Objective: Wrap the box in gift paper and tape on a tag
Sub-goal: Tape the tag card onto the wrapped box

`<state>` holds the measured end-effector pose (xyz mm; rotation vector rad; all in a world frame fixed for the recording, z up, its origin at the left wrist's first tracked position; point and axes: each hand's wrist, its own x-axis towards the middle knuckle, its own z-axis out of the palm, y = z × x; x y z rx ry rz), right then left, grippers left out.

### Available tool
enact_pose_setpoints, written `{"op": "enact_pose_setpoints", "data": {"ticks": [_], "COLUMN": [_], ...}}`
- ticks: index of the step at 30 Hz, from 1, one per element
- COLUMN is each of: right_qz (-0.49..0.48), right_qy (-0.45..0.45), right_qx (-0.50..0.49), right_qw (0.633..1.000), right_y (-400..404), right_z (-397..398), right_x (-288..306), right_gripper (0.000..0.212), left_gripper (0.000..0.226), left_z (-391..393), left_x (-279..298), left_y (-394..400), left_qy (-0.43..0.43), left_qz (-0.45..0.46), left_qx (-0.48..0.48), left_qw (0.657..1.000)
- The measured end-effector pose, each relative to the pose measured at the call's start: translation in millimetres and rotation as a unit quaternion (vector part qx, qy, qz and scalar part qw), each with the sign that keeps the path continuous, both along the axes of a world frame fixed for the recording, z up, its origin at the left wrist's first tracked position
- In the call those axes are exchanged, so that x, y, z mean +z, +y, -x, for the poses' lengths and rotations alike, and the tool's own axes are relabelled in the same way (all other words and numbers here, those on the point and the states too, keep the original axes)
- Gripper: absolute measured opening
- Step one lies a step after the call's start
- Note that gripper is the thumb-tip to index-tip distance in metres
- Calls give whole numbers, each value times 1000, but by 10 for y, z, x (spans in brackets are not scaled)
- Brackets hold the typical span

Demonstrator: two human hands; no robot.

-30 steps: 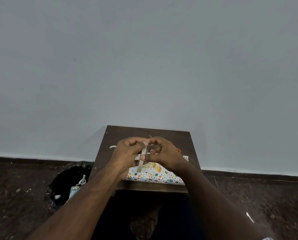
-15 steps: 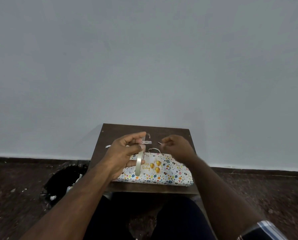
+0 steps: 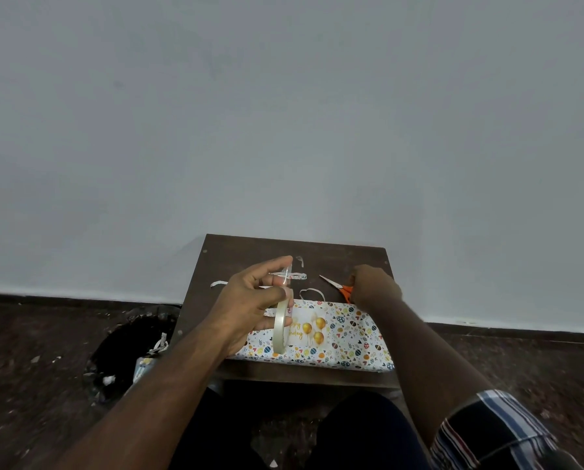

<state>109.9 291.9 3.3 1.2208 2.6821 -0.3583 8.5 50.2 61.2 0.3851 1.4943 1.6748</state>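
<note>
The box, wrapped in white paper with coloured egg prints, lies along the front of a small dark table. A white tag with gold balloons rests on its top. Over the box's left end my left hand holds a roll of clear tape upright, with a pulled strip pinched between thumb and forefinger. At the back right of the table my right hand closes around the handles of orange scissors, whose blades point left.
Paper and tape scraps lie on the table behind the box. A black bin bag with paper waste sits on the dark floor to the left. A plain grey wall rises just behind the table. My knees are under the table's front edge.
My hands have parted: the right one left the tape and went right to the scissors. The left hand still holds the roll, with a strip pulled out.
</note>
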Motion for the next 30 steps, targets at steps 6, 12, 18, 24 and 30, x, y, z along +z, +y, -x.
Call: {"op": "enact_pose_setpoints", "data": {"ticks": [6,12,18,24,30], "right_qz": [17,253,408,449,443], "right_qy": [31,214,204,129,71], "right_qx": [-21,-47,42,100,135], "right_qw": [999,942,889,879,884], "right_y": [24,-42,-191,-311,-428], "right_z": [-19,-53,-145,-226,-261], "right_x": [23,354,752,1072,1210], "right_gripper": [13,32,30,32,35], "left_gripper": [51,50,48,44,42], "left_z": [11,-13,-25,-72,-110], "left_x": [-9,44,61,121,154], "left_y": [-3,-33,-69,-109,-138], "left_qy": [3,32,60,88,122], "left_qz": [1,10,17,19,22], "left_qx": [1,-4,8,25,30], "left_qw": [1000,999,998,996,992]}}
